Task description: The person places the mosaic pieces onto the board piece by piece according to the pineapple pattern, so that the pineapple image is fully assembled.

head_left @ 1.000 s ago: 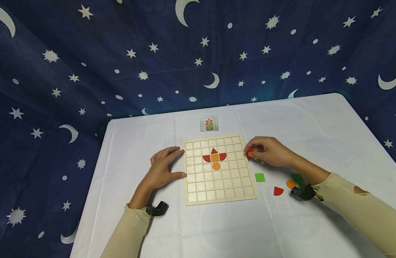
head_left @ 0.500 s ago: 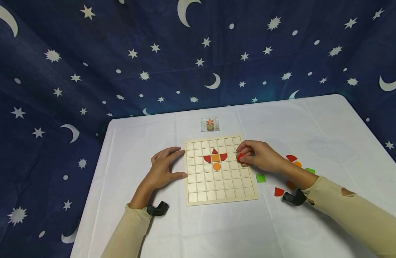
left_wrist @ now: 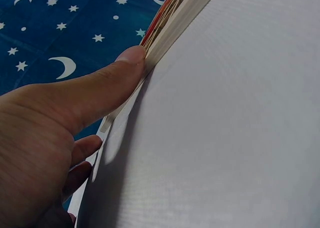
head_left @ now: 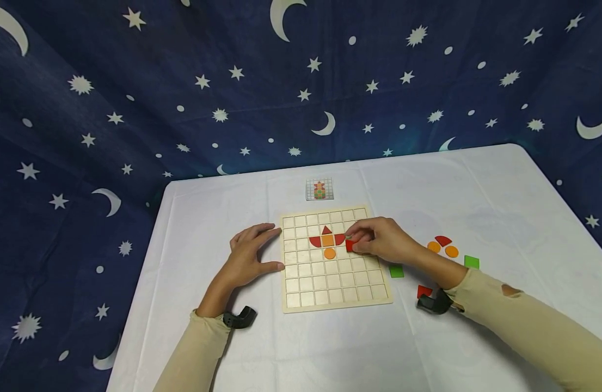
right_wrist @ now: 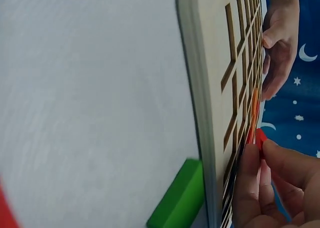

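Note:
A pale wooden grid board (head_left: 306, 284) lies on the white table. On it sit a red triangle (head_left: 326, 230), an orange square (head_left: 327, 240), an orange circle (head_left: 329, 253) and red quarter-round pieces on both sides of the square. My right hand (head_left: 386, 239) pinches a red piece (head_left: 350, 246) over the board, right of that group; its full outline is hidden by the fingers. In the right wrist view, thumb and finger grip the red piece (right_wrist: 261, 138). Spread at the board's left edge is my left hand (head_left: 252, 255), its thumb (left_wrist: 127, 63) touching the side.
Behind the board lies a small pattern card (head_left: 319, 189). Right of it are a green square (head_left: 396, 271), another green square (head_left: 471, 262), orange circles (head_left: 452, 251), a red quarter-round (head_left: 443, 240) and a red piece (head_left: 424, 292) partly behind the wrist camera. A starry curtain (head_left: 262, 125) hangs behind.
My right hand has carried the red piece leftward from beside the board to over its right half. Loose pieces beneath the right forearm have come into view. The left hand stays put.

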`<state>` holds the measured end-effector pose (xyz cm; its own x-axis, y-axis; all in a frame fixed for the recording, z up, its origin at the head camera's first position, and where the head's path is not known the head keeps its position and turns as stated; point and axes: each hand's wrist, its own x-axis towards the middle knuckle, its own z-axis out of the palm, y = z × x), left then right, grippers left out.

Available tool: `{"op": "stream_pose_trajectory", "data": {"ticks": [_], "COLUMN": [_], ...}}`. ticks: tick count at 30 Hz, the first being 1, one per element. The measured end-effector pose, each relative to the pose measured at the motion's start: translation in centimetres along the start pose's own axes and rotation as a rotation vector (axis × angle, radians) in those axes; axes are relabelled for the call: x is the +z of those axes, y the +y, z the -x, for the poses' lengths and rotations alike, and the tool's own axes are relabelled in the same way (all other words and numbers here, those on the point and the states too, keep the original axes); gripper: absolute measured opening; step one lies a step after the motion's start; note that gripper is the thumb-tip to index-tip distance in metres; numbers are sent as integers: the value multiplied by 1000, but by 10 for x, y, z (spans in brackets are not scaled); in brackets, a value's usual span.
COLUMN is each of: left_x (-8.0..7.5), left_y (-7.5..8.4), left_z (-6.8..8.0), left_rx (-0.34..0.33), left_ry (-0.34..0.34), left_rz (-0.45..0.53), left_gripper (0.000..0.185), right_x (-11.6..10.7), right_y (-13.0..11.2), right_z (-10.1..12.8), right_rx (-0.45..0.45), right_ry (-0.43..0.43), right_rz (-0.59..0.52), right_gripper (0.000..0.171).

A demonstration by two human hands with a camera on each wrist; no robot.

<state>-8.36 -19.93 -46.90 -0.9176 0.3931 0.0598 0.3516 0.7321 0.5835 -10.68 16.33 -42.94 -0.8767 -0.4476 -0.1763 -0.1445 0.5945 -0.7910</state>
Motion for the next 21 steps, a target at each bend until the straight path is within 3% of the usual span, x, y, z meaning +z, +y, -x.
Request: {"op": "stream_pose_trajectory", "data": {"ticks": [8,21], "left_x": [0,0], "left_y": [1,2], "left_z": [0,-1], "left_rx": [-5,-10], "left_ry": [3,1], "left_rz": [2,5], "left_gripper": [86,88], "right_x": [10,15], "right_y": [-2,-6], "right_z": [-3,-8], "right_rx": [-38,-52], "right_ry": [22,4], "right_rz": [17,74], "right_gripper": [14,11]}}
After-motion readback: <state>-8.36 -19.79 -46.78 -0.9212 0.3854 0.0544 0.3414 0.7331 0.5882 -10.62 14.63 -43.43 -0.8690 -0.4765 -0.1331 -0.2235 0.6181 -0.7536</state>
